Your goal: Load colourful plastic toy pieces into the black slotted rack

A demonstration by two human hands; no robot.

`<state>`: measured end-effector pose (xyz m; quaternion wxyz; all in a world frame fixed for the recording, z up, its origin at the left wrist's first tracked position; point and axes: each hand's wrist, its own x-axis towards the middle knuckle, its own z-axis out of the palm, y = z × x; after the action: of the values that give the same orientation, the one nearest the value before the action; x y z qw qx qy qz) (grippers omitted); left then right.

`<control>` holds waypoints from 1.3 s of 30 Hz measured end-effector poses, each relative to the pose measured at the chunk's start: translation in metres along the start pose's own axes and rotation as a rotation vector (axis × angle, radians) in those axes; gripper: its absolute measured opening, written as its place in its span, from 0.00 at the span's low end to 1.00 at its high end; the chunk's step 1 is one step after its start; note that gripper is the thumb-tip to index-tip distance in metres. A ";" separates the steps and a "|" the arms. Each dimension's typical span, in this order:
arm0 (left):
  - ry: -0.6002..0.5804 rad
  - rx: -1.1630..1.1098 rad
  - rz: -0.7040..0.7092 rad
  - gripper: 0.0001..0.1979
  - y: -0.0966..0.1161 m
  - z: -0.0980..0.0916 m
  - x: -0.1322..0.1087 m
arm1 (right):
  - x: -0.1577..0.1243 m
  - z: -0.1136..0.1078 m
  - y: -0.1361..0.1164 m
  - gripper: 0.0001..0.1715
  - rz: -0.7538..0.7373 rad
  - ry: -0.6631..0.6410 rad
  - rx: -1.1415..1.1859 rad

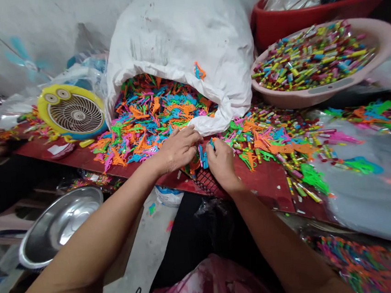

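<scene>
At the red table, my L hand and R hand are in loose plastic toy pieces; fingers half-curled, can't tell if gripping. Knocking the white sack could spill more.

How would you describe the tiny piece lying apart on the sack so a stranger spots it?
Find the big white sack spilling colourful plastic pieces onto the red table. On its lip sits one small orange-and-blue piece, alone on the white, apart from the heap.
</scene>
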<state>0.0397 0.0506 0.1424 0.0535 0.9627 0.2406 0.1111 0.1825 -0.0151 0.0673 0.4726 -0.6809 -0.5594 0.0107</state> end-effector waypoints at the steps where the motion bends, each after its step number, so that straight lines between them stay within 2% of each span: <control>1: -0.001 0.006 0.002 0.18 0.001 0.000 0.000 | 0.000 0.000 0.001 0.12 -0.029 0.009 0.004; 3: -0.014 0.020 -0.005 0.19 0.003 0.000 0.000 | 0.000 0.002 0.004 0.12 -0.058 0.016 0.010; 6: -0.022 0.034 -0.031 0.20 0.006 -0.002 0.000 | -0.003 0.006 0.005 0.14 0.038 0.033 0.018; 8: -0.016 0.035 -0.027 0.19 0.008 -0.002 0.001 | -0.001 0.002 -0.002 0.13 0.027 0.067 0.027; 10: -0.002 0.031 -0.005 0.19 0.007 -0.001 0.001 | 0.010 -0.012 -0.011 0.10 -0.099 0.125 0.036; 12: 0.011 0.027 0.004 0.19 0.006 0.000 0.002 | 0.031 -0.036 -0.017 0.12 -0.106 0.291 0.020; 14: 0.014 0.023 -0.008 0.19 0.006 0.001 0.002 | 0.055 -0.061 -0.013 0.12 -0.087 0.354 -0.009; 16: 0.006 0.017 -0.028 0.21 0.005 0.002 0.001 | 0.074 -0.078 0.000 0.14 -0.056 0.315 0.018; 18: -0.014 0.005 -0.045 0.24 0.004 0.001 0.000 | 0.081 -0.083 0.021 0.17 0.032 0.230 0.115; 19: -0.027 -0.005 -0.057 0.25 0.003 0.001 -0.001 | 0.080 -0.082 0.033 0.18 0.117 0.158 0.185; 22: -0.056 -0.071 -0.108 0.29 -0.003 -0.002 -0.004 | 0.071 -0.076 0.066 0.18 0.403 -0.165 0.396; 24: -0.061 -0.130 -0.136 0.31 -0.005 -0.005 -0.005 | 0.063 -0.077 0.083 0.15 0.463 -0.246 0.362; 25: -0.060 -0.148 -0.149 0.33 -0.005 -0.007 -0.005 | 0.060 -0.079 0.088 0.13 0.437 -0.205 0.274; 27: -0.046 -0.126 -0.164 0.34 -0.003 -0.011 -0.003 | 0.050 -0.086 0.092 0.05 0.300 -0.014 0.050; 29: -0.004 -0.031 -0.155 0.35 0.003 -0.013 0.002 | 0.035 -0.089 0.086 0.09 0.120 0.148 -0.074; 30: 0.016 0.027 -0.143 0.35 0.005 -0.014 0.005 | 0.024 -0.088 0.080 0.12 0.042 0.172 -0.072; 31: 0.024 0.078 -0.131 0.34 0.007 -0.013 0.009 | 0.013 -0.085 0.073 0.14 -0.013 0.128 -0.039; 33: -0.008 0.137 -0.124 0.32 0.007 -0.011 0.017 | -0.010 -0.073 0.056 0.13 -0.042 -0.061 0.036; 36: -0.094 0.083 -0.149 0.28 0.001 -0.009 0.024 | -0.033 -0.048 0.039 0.10 -0.049 -0.288 0.075; 39: -0.144 -0.062 -0.134 0.27 -0.006 -0.008 0.026 | -0.031 -0.027 0.037 0.11 -0.046 -0.361 0.141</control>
<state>0.0572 0.0690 0.1545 0.1079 0.9479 0.2964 0.0452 0.2130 -0.0530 0.0422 0.4112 -0.6202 -0.6482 0.1613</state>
